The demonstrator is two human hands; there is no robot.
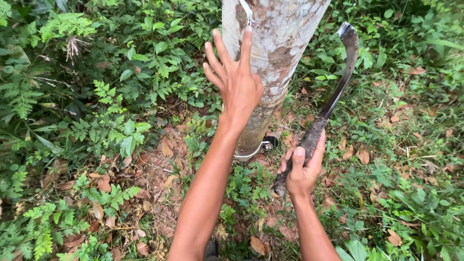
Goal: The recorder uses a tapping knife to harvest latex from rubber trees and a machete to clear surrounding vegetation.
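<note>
- Your left hand is raised with its fingers spread apart, holding nothing; the index fingertip touches a pale strip hanging on the tree trunk at about 12 o'clock.
- Your right hand is clamped on the dark handle of a curved knife, thumb lying along the handle.
- The knife runs from your fist up toward 1 o'clock; its hooked blade tip ends just to the right of the trunk, apart from the bark.
- The trunk is mottled grey and brown and leans out of the top edge, between your two hands.
- At the trunk's foot, near 6 o'clock from your left wrist, sits a pale cup, partly hidden.
- Ferns fill the side toward 9 o'clock; dry leaves cover the ground below.
</note>
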